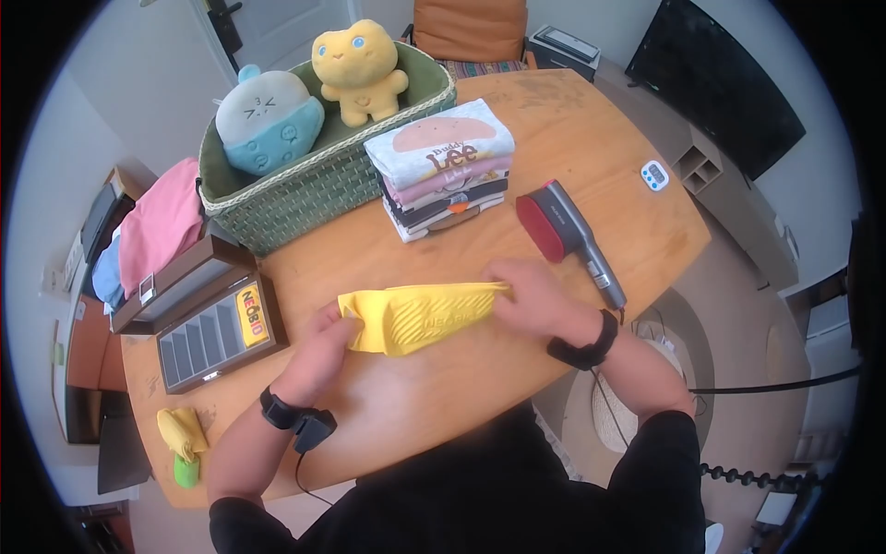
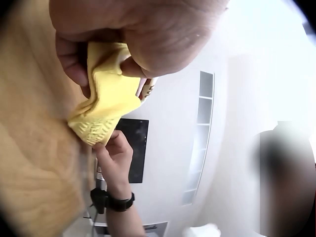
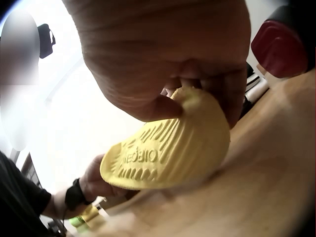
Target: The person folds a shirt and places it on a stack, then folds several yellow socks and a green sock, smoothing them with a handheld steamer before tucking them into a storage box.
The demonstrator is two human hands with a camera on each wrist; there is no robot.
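Note:
A yellow sock [image 1: 420,317] with a ribbed, lettered sole is stretched sideways above the table, near its front edge. My left hand [image 1: 320,355] pinches one end between thumb and fingers, and my right hand [image 1: 535,297] grips the other end. In the left wrist view the left fingers hold the bunched end of the sock [image 2: 111,91], with the right hand [image 2: 117,160] at the far end. The right wrist view shows the raised lettering on the sock [image 3: 163,153] below the right hand [image 3: 168,54]; the left hand [image 3: 96,180] is partly hidden behind it.
A divided box [image 1: 208,337] with a folded yellow item stands left, beside pink cloth [image 1: 161,222]. Yellow and green bundles [image 1: 183,439] lie front left. Behind are a green basket [image 1: 286,208] with plush toys and folded shirts [image 1: 443,152]. A brush-like appliance [image 1: 572,235] and timer [image 1: 654,175] are right.

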